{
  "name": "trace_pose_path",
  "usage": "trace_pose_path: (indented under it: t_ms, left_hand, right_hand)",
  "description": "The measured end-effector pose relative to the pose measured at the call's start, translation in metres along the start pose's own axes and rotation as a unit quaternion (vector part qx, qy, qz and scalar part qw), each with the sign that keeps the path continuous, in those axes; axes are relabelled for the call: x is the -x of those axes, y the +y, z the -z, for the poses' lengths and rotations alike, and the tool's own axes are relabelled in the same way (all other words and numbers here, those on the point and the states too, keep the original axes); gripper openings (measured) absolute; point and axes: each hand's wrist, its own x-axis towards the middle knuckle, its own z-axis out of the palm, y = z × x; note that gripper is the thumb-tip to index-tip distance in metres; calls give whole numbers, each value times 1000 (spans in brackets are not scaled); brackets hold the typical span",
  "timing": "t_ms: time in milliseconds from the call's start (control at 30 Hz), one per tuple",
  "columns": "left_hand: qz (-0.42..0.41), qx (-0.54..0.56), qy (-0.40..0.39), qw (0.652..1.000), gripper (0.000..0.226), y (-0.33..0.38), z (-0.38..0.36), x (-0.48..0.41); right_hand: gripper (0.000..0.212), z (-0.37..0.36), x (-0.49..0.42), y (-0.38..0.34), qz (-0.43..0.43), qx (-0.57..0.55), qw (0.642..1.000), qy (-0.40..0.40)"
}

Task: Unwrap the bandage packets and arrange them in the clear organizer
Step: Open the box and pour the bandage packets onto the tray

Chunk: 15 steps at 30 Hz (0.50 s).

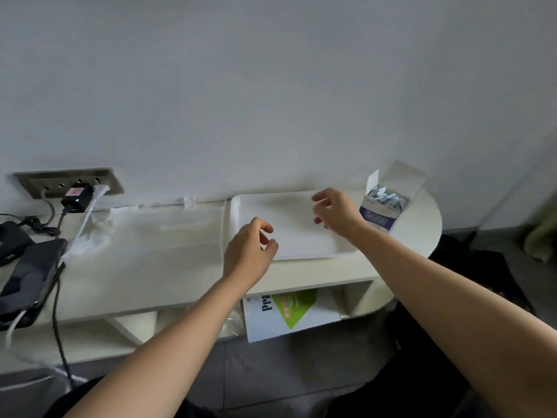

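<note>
An open cardboard box filled with small grey bandage packets stands at the back right of the white table. Left of it lies a flat white tray. The clear organizer, a see-through case with a latch at the wall side, lies left of the tray. My left hand hovers over the tray's front left corner, fingers loosely curled, holding nothing. Over the tray's right part, beside the box, my right hand hangs with loosely curled fingers, and I see nothing in it.
A wall socket panel with plugged chargers is at the back left. Cables and black devices cover the table's left end. A white and green booklet lies on the shelf below. The table ends in a rounded edge on the right.
</note>
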Motion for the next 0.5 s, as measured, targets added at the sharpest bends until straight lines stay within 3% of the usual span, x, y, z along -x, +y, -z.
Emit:
trace_pose_path:
  t_ms: [100,200,367,500]
  left_hand:
    - [1,-11,-44,999,15,15,-31,-13]
    - [-5,-18,-86,996,15,24,-50,-25]
    - [2,-12,-106,994,14,35,-71,-38]
    - [-4,14,-118,993,14,41,-76,-44]
  right_hand:
    - [39,39,-8,34,-21,91,989,112]
    - [45,56,-15,59,-68,152,974,154]
    - [23,63,-23,80,-48,257,951,168]
    - [15,70,-26,76,-14,257,940,222]
